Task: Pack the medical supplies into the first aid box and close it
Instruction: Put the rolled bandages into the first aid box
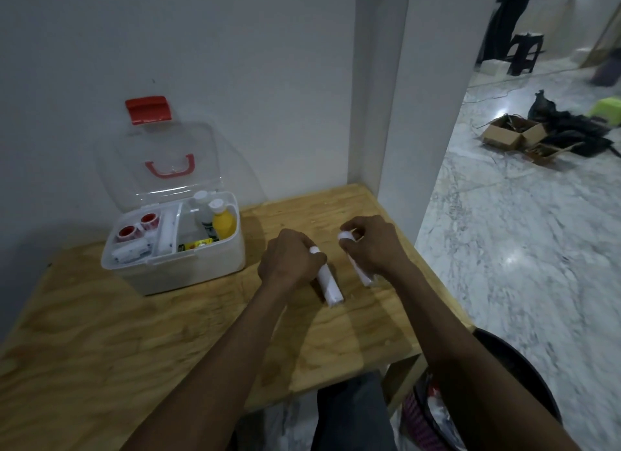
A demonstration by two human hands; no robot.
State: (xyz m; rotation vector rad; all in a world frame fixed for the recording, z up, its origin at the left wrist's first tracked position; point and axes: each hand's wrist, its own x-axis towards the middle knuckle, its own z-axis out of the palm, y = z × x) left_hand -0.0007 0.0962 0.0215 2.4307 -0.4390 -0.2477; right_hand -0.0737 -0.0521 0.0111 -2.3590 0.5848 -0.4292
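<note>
There is one view only, from the person's head. It looks forward and down, close over the wooden table (pixel 141 333), and faces the white wall (pixel 201 64) behind it.

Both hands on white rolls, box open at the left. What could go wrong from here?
1. The first aid box top tray already looks crowded, so the two white rolls may not seat flat.
2. The tall yellow bottle stands above the rim and could block the lid.
3. The right roll lies near the table edge.
</note>
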